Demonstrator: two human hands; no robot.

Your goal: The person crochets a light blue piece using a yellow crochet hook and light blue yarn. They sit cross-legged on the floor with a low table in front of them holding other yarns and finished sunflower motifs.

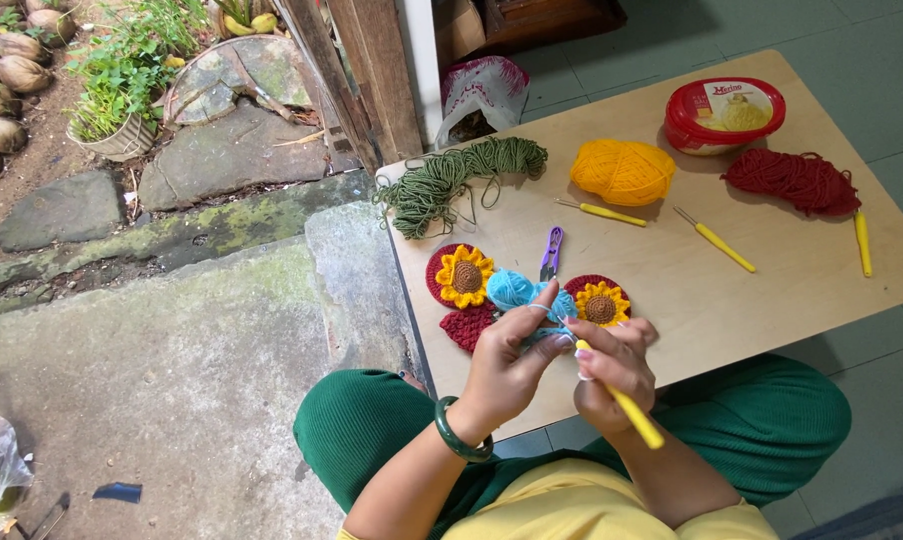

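Low wooden table (732, 290) fills the right half of the frame, set on green tile beside a stone step at left. Person sits cross-legged at its near edge, green trousers, yellow top.

Along the table's upper edge: loose dark green yarn (452, 180) at the left corner, a yellow yarn ball (623, 171) in the middle, a red lidded tub (724, 114), then a tangle of red yarn (794, 181) toward the right. Three spare yellow-handled hooks lie below these.

Centre of frame, finished work: a red round with a sunflower (461, 276), a second sunflower round (599, 302), and a plain red piece (469, 326) below the first. Purple snips (551, 252) lie between the sunflowers.

Judgement: several pieces done; the blue one looks only just begun, barely visible at the fingertips.

Blue yarn ball (512, 289) sits just above the hands, strand running down to them. Left hand (507, 372) is closed, pinching the small blue crochet piece (549, 333), yarn over a finger. Right hand (612, 368) is closed around a yellow crochet hook (627, 402), tip at the blue work.
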